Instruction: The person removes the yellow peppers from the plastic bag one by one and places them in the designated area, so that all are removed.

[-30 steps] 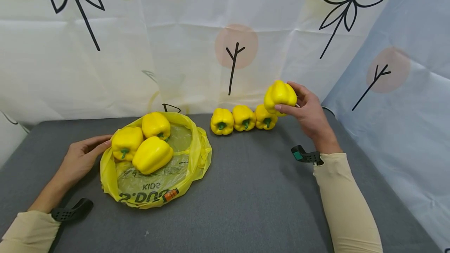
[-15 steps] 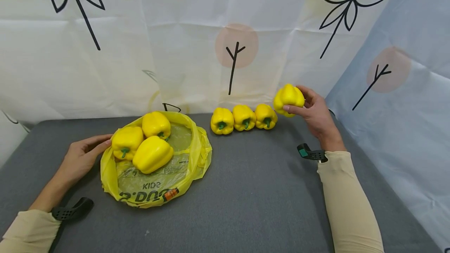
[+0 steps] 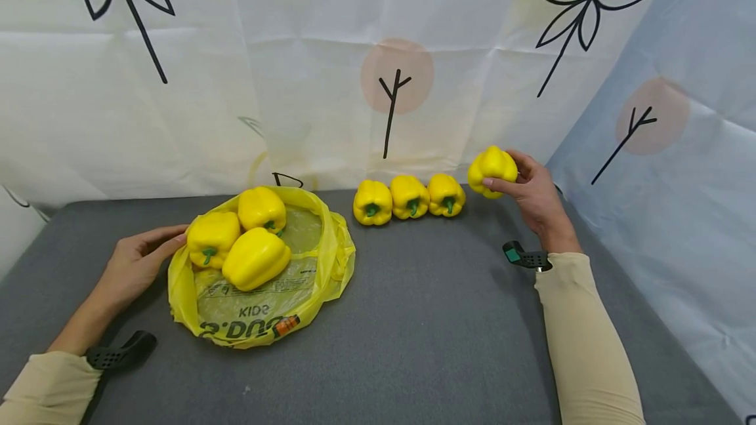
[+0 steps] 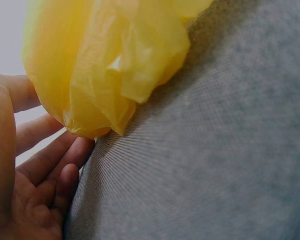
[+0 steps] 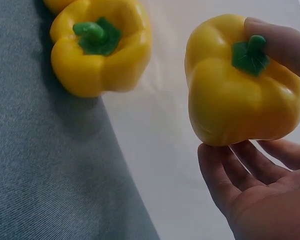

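Note:
My right hand (image 3: 539,201) grips a yellow bell pepper (image 3: 493,172) between thumb and fingers, at the right end of a row. In the right wrist view the thumb lies beside the green stem of this bell pepper (image 5: 240,95), with fingers on its opposite side. Three more yellow peppers (image 3: 409,197) stand in that row, stems facing me. My left hand (image 3: 137,261) touches the left side of a yellow plastic bag (image 3: 336,267) with rolled-down edges. Inside the bag lie three yellow peppers (image 3: 256,259). Up close, the left fingers (image 4: 45,155) rest against the bag's crinkled side.
A grey cloth-covered table (image 3: 413,333) lies under everything. Behind it hangs a pale printed curtain (image 3: 307,97), close to the pepper row. Another bluish curtain (image 3: 679,228) runs along the right side.
My right hand has shifted right and slightly down with its pepper, from overlapping the row's third pepper to beside it. The left hand and bag stay put.

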`<state>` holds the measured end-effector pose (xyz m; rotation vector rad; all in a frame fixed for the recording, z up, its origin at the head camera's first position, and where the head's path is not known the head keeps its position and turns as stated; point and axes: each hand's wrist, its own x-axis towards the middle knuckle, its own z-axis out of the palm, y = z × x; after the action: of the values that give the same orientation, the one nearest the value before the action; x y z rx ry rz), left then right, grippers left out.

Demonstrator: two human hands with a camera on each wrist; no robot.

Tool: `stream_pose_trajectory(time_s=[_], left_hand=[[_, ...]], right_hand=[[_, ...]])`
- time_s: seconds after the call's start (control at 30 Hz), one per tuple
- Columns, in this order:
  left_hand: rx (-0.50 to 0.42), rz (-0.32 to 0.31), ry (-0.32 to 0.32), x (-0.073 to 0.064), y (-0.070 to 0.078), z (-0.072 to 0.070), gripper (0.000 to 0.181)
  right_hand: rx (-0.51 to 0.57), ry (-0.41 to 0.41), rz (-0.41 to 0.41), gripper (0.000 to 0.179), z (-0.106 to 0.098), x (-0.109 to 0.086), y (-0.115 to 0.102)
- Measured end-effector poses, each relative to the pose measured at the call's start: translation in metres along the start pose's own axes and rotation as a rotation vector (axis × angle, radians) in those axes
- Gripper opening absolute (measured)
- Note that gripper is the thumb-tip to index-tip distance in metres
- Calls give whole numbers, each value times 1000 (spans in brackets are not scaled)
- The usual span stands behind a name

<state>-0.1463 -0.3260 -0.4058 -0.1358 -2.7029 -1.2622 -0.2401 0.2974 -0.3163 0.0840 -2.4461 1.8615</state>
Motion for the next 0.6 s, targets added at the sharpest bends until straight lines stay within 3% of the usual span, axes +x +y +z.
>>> stream_pose_trajectory(time_s=[0.6], left_hand=[[11, -4, 6, 1, -1, 1, 50]], right_hand=[[-89, 22, 83, 90, -6, 7, 26]])
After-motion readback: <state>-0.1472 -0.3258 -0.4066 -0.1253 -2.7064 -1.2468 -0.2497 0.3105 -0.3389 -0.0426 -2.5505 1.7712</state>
